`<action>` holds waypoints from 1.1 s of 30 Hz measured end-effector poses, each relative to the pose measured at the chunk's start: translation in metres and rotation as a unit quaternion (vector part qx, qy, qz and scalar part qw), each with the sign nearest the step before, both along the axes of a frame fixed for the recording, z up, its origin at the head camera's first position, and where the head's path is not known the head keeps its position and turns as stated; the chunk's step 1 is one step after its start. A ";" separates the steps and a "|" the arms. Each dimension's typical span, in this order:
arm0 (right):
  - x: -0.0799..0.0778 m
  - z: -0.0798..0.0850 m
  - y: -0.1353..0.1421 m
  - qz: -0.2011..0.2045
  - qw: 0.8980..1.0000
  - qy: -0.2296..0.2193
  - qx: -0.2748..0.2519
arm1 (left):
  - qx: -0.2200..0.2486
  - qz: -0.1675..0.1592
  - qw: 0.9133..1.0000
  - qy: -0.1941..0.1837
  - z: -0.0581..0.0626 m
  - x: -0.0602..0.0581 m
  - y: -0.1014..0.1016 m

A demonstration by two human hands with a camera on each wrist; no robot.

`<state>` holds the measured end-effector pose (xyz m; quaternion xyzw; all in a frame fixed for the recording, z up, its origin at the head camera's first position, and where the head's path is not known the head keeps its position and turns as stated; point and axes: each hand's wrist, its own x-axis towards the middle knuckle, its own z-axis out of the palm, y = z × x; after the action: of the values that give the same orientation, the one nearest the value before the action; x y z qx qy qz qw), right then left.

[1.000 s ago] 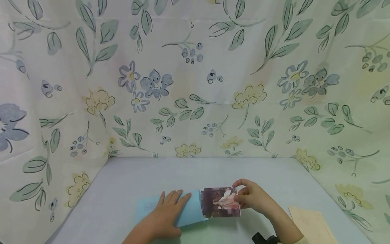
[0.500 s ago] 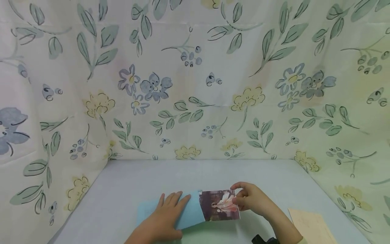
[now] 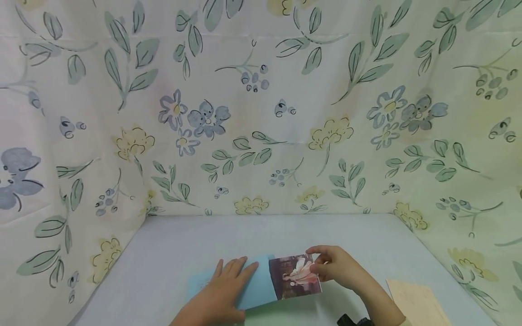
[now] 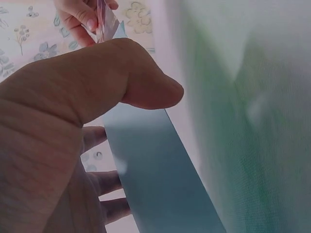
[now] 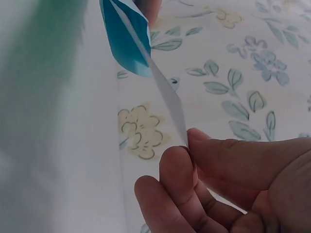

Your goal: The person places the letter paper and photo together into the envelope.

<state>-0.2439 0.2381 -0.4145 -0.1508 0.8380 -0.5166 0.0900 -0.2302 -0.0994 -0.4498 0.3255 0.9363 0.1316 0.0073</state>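
A light blue envelope [image 3: 258, 290] is on the table, its mouth facing right. My left hand [image 3: 226, 287] presses on it, fingers spread and straight. In the left wrist view the thumb [image 4: 150, 90] crosses in front of the envelope. With thumb and fingers, my right hand [image 3: 334, 267] pinches the right end of a picture card [image 3: 291, 278] showing a figure in a pale pink dress. The card's left end is hidden in the envelope. Seen nearly edge-on in the right wrist view, the card [image 5: 167, 90] runs into the bulging blue mouth [image 5: 124, 39].
Beside the right forearm lies a beige sheet of paper [image 3: 416, 299]. A black object [image 3: 352, 320] shows at the bottom edge by that forearm. Behind the pale table [image 3: 261, 231] and along its sides hangs a floral cloth [image 3: 253, 113].
The card's left edge, in front of the envelope one second ago, is now covered by it. Both hands have drawn slightly closer together, and the card tilts a little more.
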 end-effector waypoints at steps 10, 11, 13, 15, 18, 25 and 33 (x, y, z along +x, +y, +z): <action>0.001 0.000 -0.003 0.017 1.000 -0.002 0.002 | -0.010 -0.005 1.000 0.006 0.003 0.002 0.004; 0.001 0.000 -0.003 0.017 1.000 -0.002 0.002 | -0.011 -0.006 1.000 0.006 0.003 0.002 0.004; 0.002 0.000 -0.004 0.018 1.000 -0.005 0.000 | -0.010 -0.008 1.000 0.002 0.003 0.002 0.004; 0.002 -0.001 -0.005 0.020 1.000 -0.006 -0.003 | -0.009 -0.008 1.000 -0.005 0.002 0.001 0.005; 0.002 -0.002 -0.007 0.024 1.000 -0.008 -0.008 | -0.010 -0.009 1.000 -0.016 -0.001 0.001 0.006; 0.003 -0.005 -0.012 0.033 0.999 -0.007 -0.008 | -0.017 -0.016 1.000 -0.016 -0.003 0.002 0.010; 0.003 -0.006 -0.017 0.036 0.999 -0.021 0.005 | -0.022 -0.021 0.999 -0.011 0.003 0.007 0.012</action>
<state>-0.2411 0.2213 -0.4201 -0.1692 0.8327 -0.5118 0.1265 -0.2236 -0.0878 -0.4471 0.3435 0.9317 0.1146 0.0274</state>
